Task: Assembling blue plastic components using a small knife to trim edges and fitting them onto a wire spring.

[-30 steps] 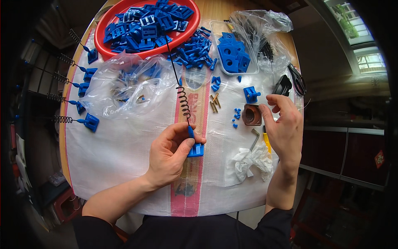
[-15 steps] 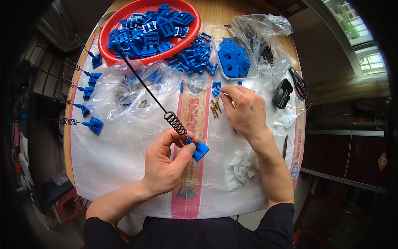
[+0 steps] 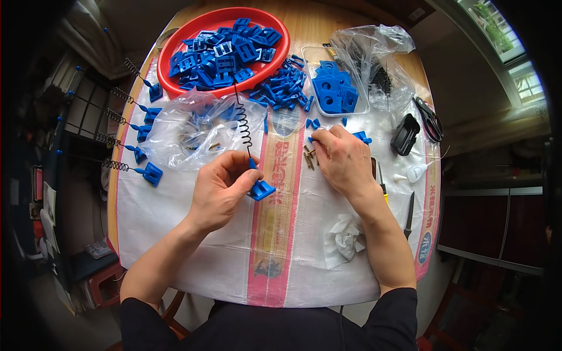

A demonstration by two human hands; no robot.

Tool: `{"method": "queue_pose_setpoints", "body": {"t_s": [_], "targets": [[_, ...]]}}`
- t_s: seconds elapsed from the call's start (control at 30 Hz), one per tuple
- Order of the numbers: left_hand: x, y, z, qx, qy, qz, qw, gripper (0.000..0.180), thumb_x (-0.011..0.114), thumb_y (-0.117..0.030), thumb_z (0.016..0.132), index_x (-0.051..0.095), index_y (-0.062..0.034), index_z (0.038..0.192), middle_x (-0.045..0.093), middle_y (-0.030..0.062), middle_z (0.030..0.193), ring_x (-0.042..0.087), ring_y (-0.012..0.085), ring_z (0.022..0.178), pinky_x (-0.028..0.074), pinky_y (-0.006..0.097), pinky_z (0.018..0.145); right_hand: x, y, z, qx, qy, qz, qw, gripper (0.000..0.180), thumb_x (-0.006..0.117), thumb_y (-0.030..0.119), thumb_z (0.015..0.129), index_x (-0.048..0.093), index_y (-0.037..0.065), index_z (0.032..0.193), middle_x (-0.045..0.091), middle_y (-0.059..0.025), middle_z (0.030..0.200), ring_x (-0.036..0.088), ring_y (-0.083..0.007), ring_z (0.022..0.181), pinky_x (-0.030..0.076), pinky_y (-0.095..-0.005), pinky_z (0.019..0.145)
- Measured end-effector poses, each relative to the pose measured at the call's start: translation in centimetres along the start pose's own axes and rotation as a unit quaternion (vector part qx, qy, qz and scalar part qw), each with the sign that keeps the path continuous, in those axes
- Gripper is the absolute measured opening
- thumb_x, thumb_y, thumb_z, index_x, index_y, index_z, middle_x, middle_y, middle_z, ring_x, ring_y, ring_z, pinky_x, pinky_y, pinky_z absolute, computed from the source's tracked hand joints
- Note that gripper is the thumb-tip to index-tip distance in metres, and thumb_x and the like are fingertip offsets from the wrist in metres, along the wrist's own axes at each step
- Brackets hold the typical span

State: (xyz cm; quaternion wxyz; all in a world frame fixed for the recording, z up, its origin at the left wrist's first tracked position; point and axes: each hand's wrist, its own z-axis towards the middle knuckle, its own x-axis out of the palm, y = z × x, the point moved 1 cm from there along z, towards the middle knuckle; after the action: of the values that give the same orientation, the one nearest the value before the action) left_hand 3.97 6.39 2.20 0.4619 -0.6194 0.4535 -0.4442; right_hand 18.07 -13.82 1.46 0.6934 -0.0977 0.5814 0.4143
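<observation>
My left hand [image 3: 218, 190] is closed on a blue plastic base [image 3: 261, 190]. A black coil spring [image 3: 243, 126] rises from the base's blue stem and stands nearly upright. To the right, my right hand [image 3: 345, 158] is lowered to the table with thumb and forefinger pinched at a small blue plastic piece [image 3: 311, 140]; its palm hides what lies beneath. Other little blue pieces [image 3: 316, 123] lie just beyond those fingertips. Several brass-coloured pins [image 3: 309, 159] are beside the thumb.
A red tray [image 3: 283, 52] heaped with blue bases, a pile of blue stems [image 3: 287, 88] and a clear box [image 3: 366, 108] of blue plates stand at the back. Plastic bags, spring assemblies [image 3: 151, 174] at left, scissors [image 3: 430, 120], a black case [image 3: 404, 134], a white bottle [image 3: 417, 172] and tissue [image 3: 345, 240] surround my hands.
My left hand has moved left and up, and the spring has swung from leaning far left to nearly upright. My right fingers remain by the small blue pieces. The view has shifted slightly.
</observation>
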Motion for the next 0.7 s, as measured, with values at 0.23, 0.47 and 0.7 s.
{"method": "queue_pose_setpoints", "body": {"t_s": [0.23, 0.47, 0.7], "targets": [[-1.0, 2.3, 1.1, 0.002, 0.046, -0.039, 0.998, 0.034, 0.062, 0.000, 0.091, 0.053, 0.0027, 0.123, 0.066, 0.0097, 0.101, 0.064, 0.0148, 0.093, 0.054, 0.029, 0.081, 0.2, 0.1, -0.5, -0.043, -0.039, -0.028, 0.998, 0.008, 0.067, 0.009, 0.082, 0.062, 0.004, 0.085, 0.059, -0.0111, 0.078, 0.063, -0.0282, 0.074, 0.051, -0.0379, 0.065], [-1.5, 2.5, 1.2, -0.008, 0.078, -0.063, 0.995, 0.032, 0.061, 0.001, 0.090, 0.053, 0.0015, 0.121, 0.066, 0.0101, 0.100, 0.064, 0.0155, 0.092, 0.054, 0.030, 0.080, 0.3, 0.2, -0.4, -0.041, -0.036, -0.035, 0.998, 0.009, 0.067, 0.010, 0.082, 0.063, 0.004, 0.086, 0.058, -0.0102, 0.078, 0.063, -0.0272, 0.073, 0.051, -0.0374, 0.065], [-1.9, 2.6, 1.3, -0.016, 0.082, -0.081, 0.993, 0.029, 0.060, 0.002, 0.089, 0.054, -0.0007, 0.117, 0.065, 0.0094, 0.099, 0.063, 0.0156, 0.092, 0.053, 0.029, 0.079, 0.4, 0.2, -0.3, -0.031, -0.036, -0.030, 0.998, 0.009, 0.067, 0.011, 0.082, 0.063, 0.005, 0.087, 0.058, -0.0096, 0.078, 0.063, -0.0271, 0.072, 0.051, -0.0374, 0.063]]}}
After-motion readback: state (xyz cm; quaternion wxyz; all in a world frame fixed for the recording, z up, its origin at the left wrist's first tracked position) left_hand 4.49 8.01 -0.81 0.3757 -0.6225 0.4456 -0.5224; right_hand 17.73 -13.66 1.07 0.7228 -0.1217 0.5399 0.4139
